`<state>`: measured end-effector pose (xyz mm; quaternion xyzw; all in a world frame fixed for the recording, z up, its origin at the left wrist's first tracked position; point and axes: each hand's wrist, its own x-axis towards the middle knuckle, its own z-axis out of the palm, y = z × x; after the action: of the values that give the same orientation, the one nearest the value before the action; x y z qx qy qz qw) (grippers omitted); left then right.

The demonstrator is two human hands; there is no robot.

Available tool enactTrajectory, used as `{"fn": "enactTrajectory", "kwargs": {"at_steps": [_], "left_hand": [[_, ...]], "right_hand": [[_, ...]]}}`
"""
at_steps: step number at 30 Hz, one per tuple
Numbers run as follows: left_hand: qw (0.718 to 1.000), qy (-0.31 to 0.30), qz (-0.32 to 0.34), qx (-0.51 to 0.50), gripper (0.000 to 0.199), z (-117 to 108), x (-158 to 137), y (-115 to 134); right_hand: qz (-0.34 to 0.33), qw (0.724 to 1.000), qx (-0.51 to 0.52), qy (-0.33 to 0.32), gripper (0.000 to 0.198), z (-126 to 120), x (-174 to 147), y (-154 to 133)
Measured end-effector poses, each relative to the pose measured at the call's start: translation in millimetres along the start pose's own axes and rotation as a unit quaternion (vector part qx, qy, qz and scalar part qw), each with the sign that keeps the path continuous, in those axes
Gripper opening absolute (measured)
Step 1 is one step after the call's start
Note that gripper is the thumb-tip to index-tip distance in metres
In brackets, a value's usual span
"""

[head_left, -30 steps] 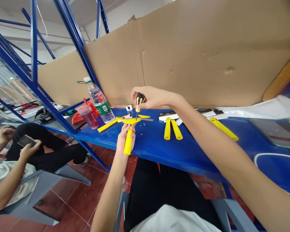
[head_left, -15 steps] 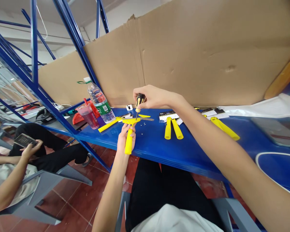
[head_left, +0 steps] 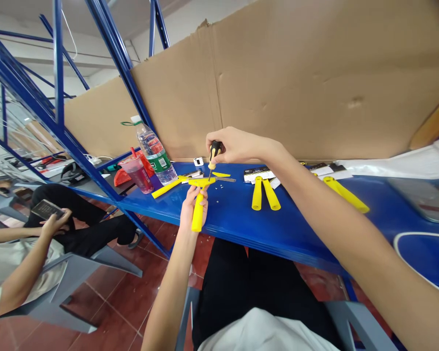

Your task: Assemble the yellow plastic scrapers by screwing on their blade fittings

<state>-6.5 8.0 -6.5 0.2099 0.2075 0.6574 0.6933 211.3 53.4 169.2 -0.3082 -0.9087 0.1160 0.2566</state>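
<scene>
Since one second ago, in the head view, the seated co-worker's far arm (head_left: 11,235) is lowered. The left hand (head_left: 189,208) has its grip closed around a yellow T-shaped tool (head_left: 197,218) near the table (head_left: 237,222) edge; the right hand (head_left: 229,144) has its grip pinching a screwdriver (head_left: 212,165), tip at the tool's crossbar

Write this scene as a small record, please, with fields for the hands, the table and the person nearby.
left hand: holds yellow T-shaped tool by its handle
right hand: holds screwdriver, pointed down at the tool's crosspiece
table: blue
left of the tool: bottle, cup
right of the tool: two yellow handles
person nearby: seated, holding dark phone-like device
</scene>
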Motion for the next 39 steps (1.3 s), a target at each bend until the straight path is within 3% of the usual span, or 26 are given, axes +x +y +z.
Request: {"fn": "enactTrajectory", "kwargs": {"at_steps": [16,24,39], "left_hand": [[1.000,0.006,-0.001,0.009,0.038,0,1,0],[1.000,0.000,0.001,0.025,0.046,1,-1,0],[1.000,0.014,0.013,0.022,0.037,2,-1,0]], "right_hand": [[-0.027,0.997,-0.065,0.009,0.029,2,3,-1],[-0.027,0.998,-0.051,0.009,0.032,-1,5,7],[0.034,0.999,-0.018,-0.011,0.045,-2,-1,8]]}}
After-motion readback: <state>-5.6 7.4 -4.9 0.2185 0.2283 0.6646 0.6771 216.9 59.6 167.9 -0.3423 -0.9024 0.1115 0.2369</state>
